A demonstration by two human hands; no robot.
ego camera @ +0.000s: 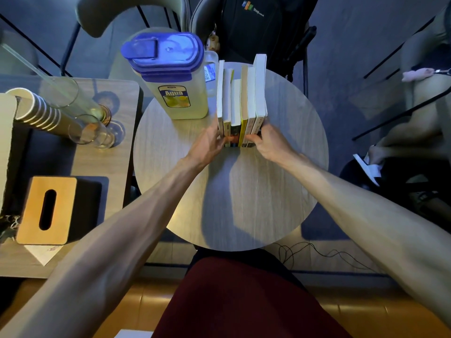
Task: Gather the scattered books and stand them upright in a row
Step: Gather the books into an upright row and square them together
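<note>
**Nearly shelved: two hands square up a row of books**

Almost done, a person reaches both forearms across the near edge of a round worktop (244, 203) toward its centre. The left hand (207, 145) presses on one end of a row of books (241, 101), the right hand (271, 142) on the other, fingers curled round the near spines so the row is clamped between them. Six or so volumes stand upright, touching, spines facing the person, their long run pointing away toward the far edge. Both hands sit equally close; any squeeze must act across the row, left against right. Just beside the books, toward the far left edge, stands a blue-lidded pitcher (170, 76). No stray book shows on the worktop.
</note>
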